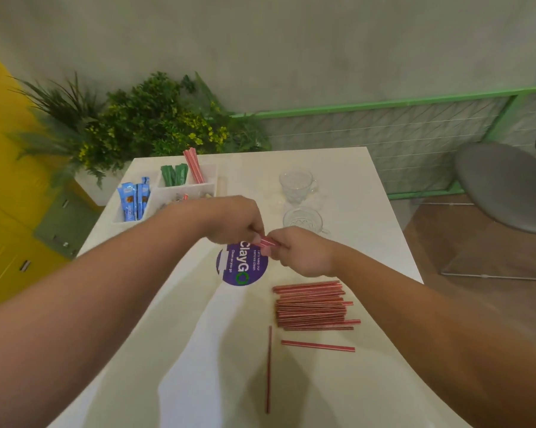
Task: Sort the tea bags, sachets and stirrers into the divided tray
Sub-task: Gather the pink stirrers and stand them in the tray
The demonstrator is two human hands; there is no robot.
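- The tray (pixel 184 185) sits at the far left of the counter (pixel 353 211). It holds blue sachets (pixel 133 200) in the left compartment, and green sachets (pixel 174 175) and upright stirrers (pixel 194 165) in the back ones.
- The left hand (pixel 229 219) has its fingers curled onto one end of a small bundle (pixel 268 242) of red stirrers.
- The right hand (pixel 303 251) pinches the bundle's other end, above the purple sticker (pixel 242 267).
- The step looks like squaring up a gathered bundle before it goes into the tray.
- The next move likely calls for one hand to keep hold, carry the bundle far-left and stand it beside the upright stirrers.
- Near right, a pile (pixel 311 307) and two loose stirrers (pixel 317 345) are not yet sorted.
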